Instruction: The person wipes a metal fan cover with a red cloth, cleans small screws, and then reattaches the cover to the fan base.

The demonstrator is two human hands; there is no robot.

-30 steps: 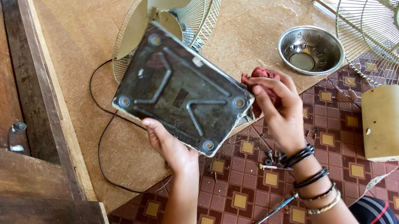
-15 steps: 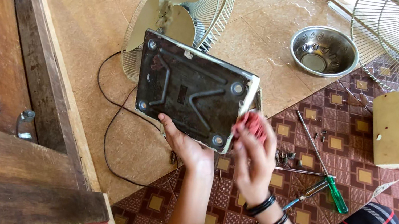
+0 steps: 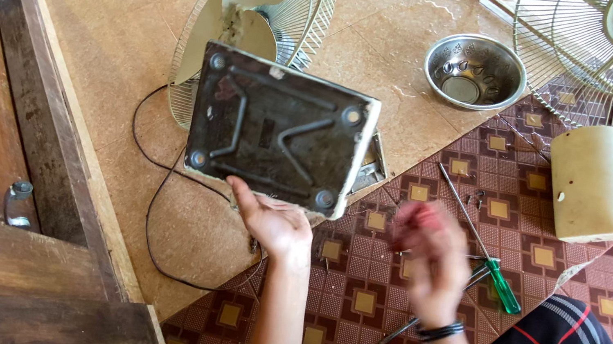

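Here the left hand (image 3: 275, 223) reaches up at centre frame, its grip pinching the lower edge of the dark fan base plate (image 3: 278, 131), held tilted. The right hand (image 3: 432, 255), blurred, hovers lower right; whether its grip is clenched I cannot tell. One green-handled screwdriver (image 3: 501, 285) lies on the patterned mat (image 3: 380, 325).

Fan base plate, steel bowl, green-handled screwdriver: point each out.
Fan base plate (image 3: 275, 134), head view, centre of its dark underside.
Steel bowl (image 3: 506, 69), head view, right rim.
Green-handled screwdriver (image 3: 504, 286), head view, green handle.
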